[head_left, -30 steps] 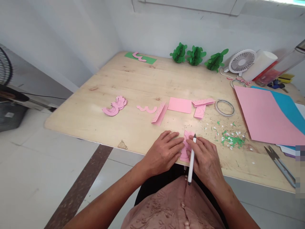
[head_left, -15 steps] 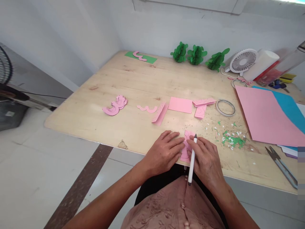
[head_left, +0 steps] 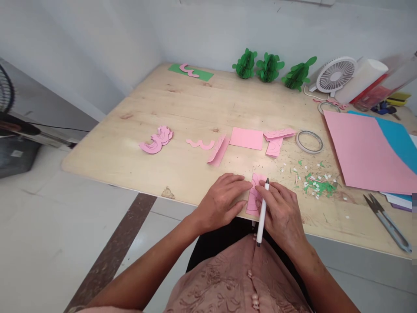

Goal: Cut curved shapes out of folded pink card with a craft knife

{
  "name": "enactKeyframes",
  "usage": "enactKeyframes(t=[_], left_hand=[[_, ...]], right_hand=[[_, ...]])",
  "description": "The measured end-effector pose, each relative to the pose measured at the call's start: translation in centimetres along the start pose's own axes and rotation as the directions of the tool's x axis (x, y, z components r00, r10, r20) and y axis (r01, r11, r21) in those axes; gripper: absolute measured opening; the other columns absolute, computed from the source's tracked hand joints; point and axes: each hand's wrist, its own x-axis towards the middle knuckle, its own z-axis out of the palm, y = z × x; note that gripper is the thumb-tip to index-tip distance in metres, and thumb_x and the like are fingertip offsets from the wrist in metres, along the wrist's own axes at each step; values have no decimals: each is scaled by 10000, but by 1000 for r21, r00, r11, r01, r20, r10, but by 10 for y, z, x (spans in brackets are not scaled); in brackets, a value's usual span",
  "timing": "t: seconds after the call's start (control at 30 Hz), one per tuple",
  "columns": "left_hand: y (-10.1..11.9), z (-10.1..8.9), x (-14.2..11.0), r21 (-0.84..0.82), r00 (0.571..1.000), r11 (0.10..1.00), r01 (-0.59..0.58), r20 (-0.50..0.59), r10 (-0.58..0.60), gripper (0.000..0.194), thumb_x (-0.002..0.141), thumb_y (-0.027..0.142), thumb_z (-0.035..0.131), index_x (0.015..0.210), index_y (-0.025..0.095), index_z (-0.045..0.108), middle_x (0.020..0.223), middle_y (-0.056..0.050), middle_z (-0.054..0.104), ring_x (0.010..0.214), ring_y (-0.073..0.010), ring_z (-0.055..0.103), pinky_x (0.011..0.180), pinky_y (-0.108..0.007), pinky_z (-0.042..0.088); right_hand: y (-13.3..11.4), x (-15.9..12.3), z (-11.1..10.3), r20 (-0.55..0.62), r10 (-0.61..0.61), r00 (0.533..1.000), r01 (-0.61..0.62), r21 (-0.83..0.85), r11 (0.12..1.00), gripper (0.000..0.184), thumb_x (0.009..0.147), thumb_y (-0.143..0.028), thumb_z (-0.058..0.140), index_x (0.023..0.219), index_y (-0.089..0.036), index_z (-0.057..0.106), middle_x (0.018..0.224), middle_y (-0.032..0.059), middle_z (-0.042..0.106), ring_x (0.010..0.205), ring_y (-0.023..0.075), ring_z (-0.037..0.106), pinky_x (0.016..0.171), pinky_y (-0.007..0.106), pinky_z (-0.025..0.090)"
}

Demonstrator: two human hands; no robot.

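Note:
A pink paper strip (head_left: pixel 253 198) with curved pencil-like outlines lies at the front edge of the table. My left hand (head_left: pixel 224 198) rests to its left, fingers stretched out, the index fingertip on the strip's left edge. On the strip's right side is my right hand (head_left: pixel 282 208), which has a white pen (head_left: pixel 262 213) tucked between thumb and fingers, while its fingertips touch the paper. The pen's dark tip points away from me. Beyond the hands are a folded pink piece (head_left: pixel 219 151), a pink rectangle (head_left: pixel 246 138), a wavy pink cutout (head_left: pixel 200 143) and more marked folded pink pieces (head_left: pixel 275 147).
Pink cutouts (head_left: pixel 157 140) are stacked at left. Tape (head_left: pixel 309 151), green and white scraps (head_left: pixel 321 186) and scissors-like snips (head_left: pixel 387 222) lie right, near large pink sheets (head_left: pixel 365 152). Green paper figures (head_left: pixel 269 69) and a small white fan (head_left: pixel 337 76) stand along the wall.
My left hand's fingers have drawn slightly back to the left, baring more of the strip. The right hand with the pen stays almost where it was. The view has tilted slightly.

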Motion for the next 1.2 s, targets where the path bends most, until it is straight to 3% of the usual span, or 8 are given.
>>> enactKeyframes(t=[0.23, 0.7, 1.2], left_hand=[[-1, 1, 0, -29, 999, 999, 22, -27, -23, 282, 909, 169, 523, 1186, 184, 576, 1158, -78, 679, 1191, -224, 571, 1043, -469, 452], [2, 4, 1, 222, 995, 971, -86, 77, 71, 223, 930, 172, 513, 1111, 168, 643, 1219, -68, 678, 1193, -250, 571, 1043, -478, 437], [3, 4, 8, 166, 996, 984, -61, 69, 50, 271, 919, 154, 486, 1167, 154, 596, 1254, -98, 648, 1224, -259, 549, 1035, -476, 449]], right_hand=[[0, 1, -1, 14, 3, 1000, -3, 3, 1000, 316, 938, -154, 477, 1230, -177, 596, 1173, 108, 689, 1168, 279, 532, 939, 422, 387], [0, 2, -2, 17, 5, 1000, -5, 10, 1000, 297, 948, -170, 468, 1209, -174, 608, 1170, 113, 686, 1155, 275, 533, 933, 417, 383], [0, 2, -1, -8, -5, 1000, 5, 3, 1000, 322, 941, -158, 480, 1243, -164, 593, 1171, 114, 686, 1155, 272, 530, 937, 418, 391]])
